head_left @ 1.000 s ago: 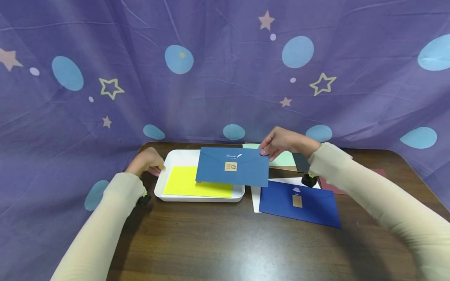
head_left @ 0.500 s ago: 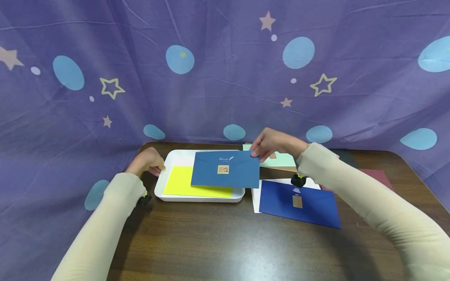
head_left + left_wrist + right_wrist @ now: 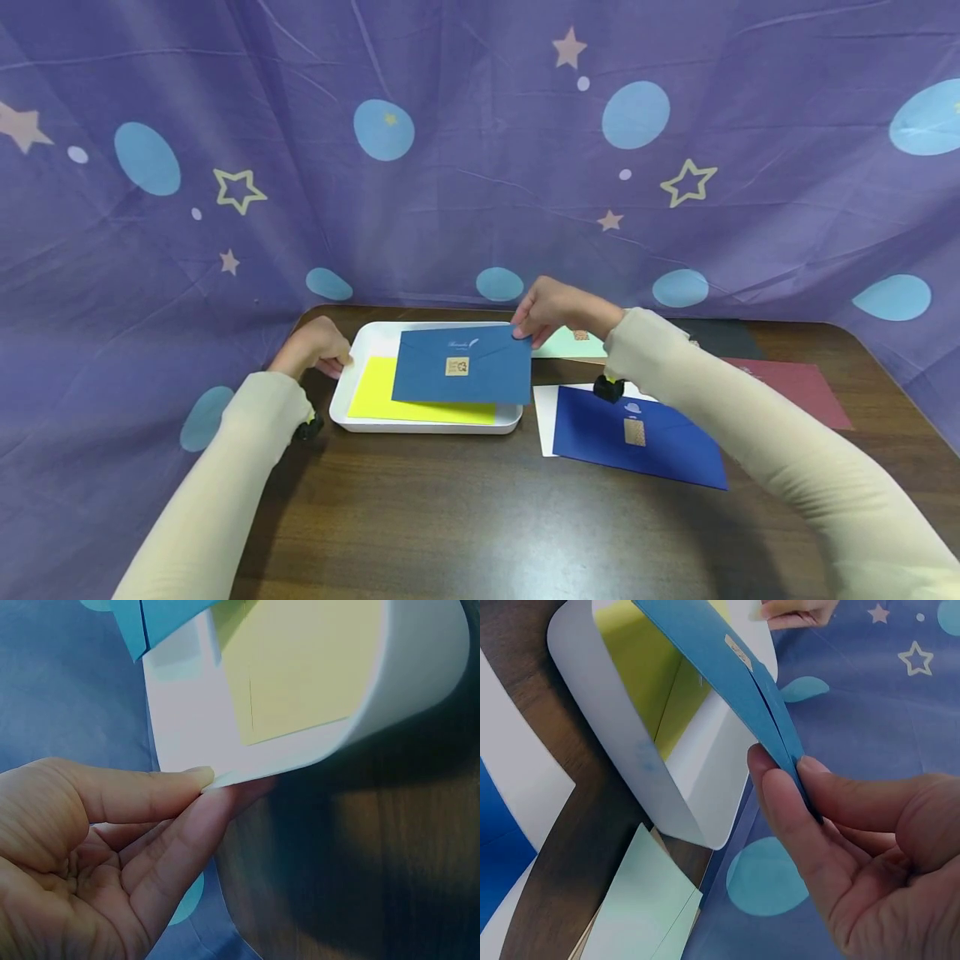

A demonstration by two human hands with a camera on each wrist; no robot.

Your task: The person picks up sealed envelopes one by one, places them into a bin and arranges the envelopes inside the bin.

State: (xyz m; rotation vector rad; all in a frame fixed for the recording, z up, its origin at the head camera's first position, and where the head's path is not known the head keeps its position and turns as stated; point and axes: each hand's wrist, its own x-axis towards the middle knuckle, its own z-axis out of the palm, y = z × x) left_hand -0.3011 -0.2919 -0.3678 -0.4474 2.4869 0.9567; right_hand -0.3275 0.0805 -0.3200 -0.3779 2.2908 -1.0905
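Observation:
My right hand (image 3: 551,308) pinches the top right corner of a blue envelope (image 3: 461,367) between thumb and fingers. The envelope hangs over a white tray (image 3: 360,342), and in the right wrist view (image 3: 705,660) it is seen nearly edge-on. Flat inside the tray lies a yellow envelope (image 3: 375,387), partly covered by the blue one in the head view. At the tray's left end my left hand (image 3: 318,343) pinches the rim between thumb and fingers, as the left wrist view shows (image 3: 150,825).
Right of the tray, a dark blue envelope (image 3: 637,442) overlaps a white one (image 3: 546,417). Behind them lie a mint green envelope (image 3: 566,343), a dark one (image 3: 720,337) and a dark red one (image 3: 802,387). A purple curtain (image 3: 480,208) hangs behind the wooden table (image 3: 450,517).
My right hand has moved left with the blue envelope, which now hangs farther over the tray. More of the dark and red envelopes shows. The left hand has stayed at the rim.

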